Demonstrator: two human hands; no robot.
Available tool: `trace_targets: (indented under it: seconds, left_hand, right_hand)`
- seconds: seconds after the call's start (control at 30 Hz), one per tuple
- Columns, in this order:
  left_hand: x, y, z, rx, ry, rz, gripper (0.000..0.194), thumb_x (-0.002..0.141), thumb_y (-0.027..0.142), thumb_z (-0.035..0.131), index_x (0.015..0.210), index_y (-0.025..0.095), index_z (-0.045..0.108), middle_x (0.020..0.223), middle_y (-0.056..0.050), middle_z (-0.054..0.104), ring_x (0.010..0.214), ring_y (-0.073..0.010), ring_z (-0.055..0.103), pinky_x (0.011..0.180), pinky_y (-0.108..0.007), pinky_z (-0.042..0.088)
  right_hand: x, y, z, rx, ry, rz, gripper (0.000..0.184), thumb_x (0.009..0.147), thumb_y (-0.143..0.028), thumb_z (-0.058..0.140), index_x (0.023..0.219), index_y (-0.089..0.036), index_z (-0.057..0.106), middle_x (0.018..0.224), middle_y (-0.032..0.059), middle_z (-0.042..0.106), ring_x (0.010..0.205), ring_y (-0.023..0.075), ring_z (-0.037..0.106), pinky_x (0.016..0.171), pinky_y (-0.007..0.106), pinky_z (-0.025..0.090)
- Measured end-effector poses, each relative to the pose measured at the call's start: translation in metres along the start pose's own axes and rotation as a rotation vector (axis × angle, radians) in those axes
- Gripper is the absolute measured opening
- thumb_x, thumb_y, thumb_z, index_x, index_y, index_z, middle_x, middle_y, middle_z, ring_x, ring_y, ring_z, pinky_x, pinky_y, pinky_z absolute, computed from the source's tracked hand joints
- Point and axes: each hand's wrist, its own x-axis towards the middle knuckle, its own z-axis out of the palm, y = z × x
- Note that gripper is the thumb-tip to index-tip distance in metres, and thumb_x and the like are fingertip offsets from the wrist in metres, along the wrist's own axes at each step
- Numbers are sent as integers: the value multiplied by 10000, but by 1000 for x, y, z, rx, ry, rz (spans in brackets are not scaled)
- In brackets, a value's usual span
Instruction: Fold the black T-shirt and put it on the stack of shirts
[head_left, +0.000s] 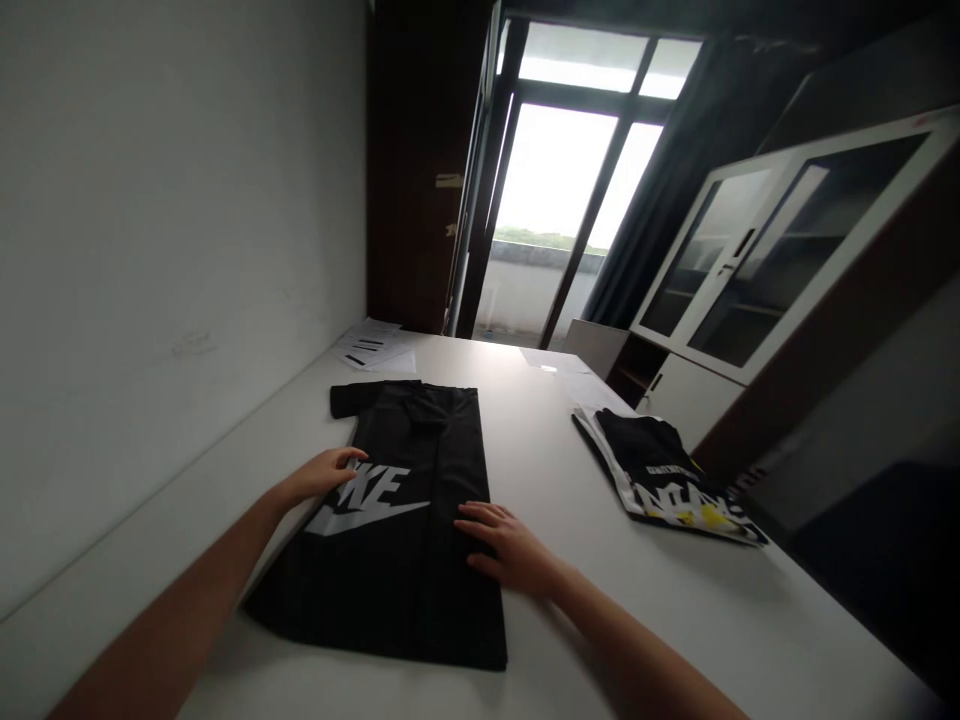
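Observation:
A black T-shirt (pixel 390 600) lies front up on the white table, with big pale lettering and a swoosh across its chest. Its right side is folded in to a straight edge, while a short sleeve sticks out at the far left. My left hand (pixel 324 475) rests at the shirt's left edge beside the lettering, thumb and fingers slightly apart. On the right edge, my right hand (pixel 510 548) lies with its fingers spread over the black cloth. Neither hand visibly grips the fabric.
Folded shirts (pixel 660 475), black and white with yellow print, are stacked at the table's right. Papers (pixel 375 345) lie at the far left corner, and more sheets (pixel 562 365) at the far right. A wall (pixel 180 250) borders the left; a glass-doored cabinet (pixel 750 260) stands beyond.

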Motion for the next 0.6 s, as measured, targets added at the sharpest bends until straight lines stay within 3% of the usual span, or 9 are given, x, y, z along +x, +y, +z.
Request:
trace_targets:
  seconds: [0.1,0.23,0.4,0.6]
  left_hand:
    - [0,6,11,-45,-11,45,554,722,445,674,1185,145,724,963,-68,717,819,-226,629,731,-307,492]
    - [2,14,32,-81,-19,114,494,791,419,636,1194,144,717,872,-39,672,743,-182,585,679,-279,459]
    - [1,29,67,-56,-80,173,431,843,319,587,1212,128,704,713,18,538,626,-127,468,598,-244,366]
    - [-14,49,104,140,-136,306,358,819,179,576,1134,189,746,896,-15,602,737,-134,547,703,-248,446]
  right_hand:
    - [2,2,0,-8,85,8,412,988,-438,610,1378,-313,656,1420,87,610,1305,286,552,1149,484,406]
    - [6,6,0,54,165,33,252,1002,-403,584,1129,-271,756,1157,88,684,1103,248,617,1011,410,496]
    - [16,21,-6,266,180,149,287,1004,-433,559,1017,-240,771,968,50,711,894,203,664,825,320,526]
    - [56,49,-12,530,85,301,364,960,-496,544,1066,-206,737,895,30,738,647,159,667,584,263,503]
